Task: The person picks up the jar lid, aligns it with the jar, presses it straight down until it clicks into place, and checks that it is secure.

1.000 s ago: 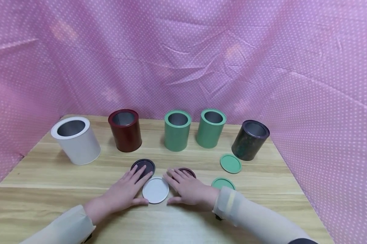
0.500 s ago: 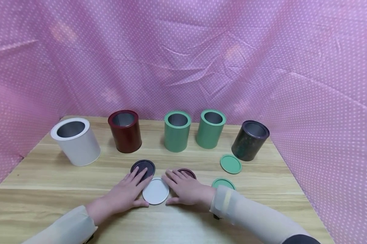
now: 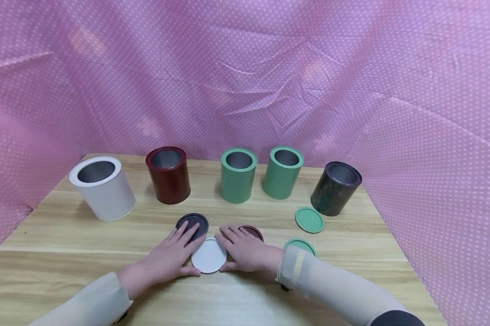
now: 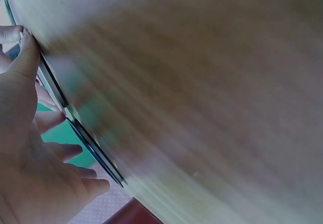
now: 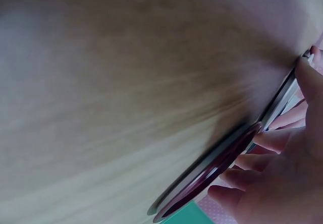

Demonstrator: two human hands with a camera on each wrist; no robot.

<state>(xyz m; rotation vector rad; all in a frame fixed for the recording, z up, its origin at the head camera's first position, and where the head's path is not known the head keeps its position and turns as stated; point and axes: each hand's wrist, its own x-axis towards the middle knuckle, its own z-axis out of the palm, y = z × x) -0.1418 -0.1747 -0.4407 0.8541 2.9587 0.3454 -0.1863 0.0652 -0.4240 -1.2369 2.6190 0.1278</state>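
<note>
A round white lid (image 3: 209, 256) lies flat between the two hands. My left hand (image 3: 163, 260) is spread at its left side, thumb at its near rim and index finger at its far left rim. Other left fingers reach over a black lid (image 3: 196, 222). My right hand (image 3: 246, 251) lies at the right side, its thumb and index finger at the white lid's rim. Beyond its fingers, a dark red lid (image 3: 253, 231) is partly covered; the right wrist view shows this red lid (image 5: 212, 176) right beside the straight fingertips.
Open cans stand along the back of the wooden table (image 3: 65, 271): white (image 3: 110, 199), dark red (image 3: 172, 183), two green (image 3: 236, 185) (image 3: 280, 181) and black (image 3: 332, 194). Two green lids (image 3: 310, 220) (image 3: 301, 245) lie at right, one partly behind the right sleeve (image 3: 330, 280).
My right hand has shifted slightly left, bringing its thumb to the white lid's rim. The left hand has barely moved. Cans and lids stay in place.
</note>
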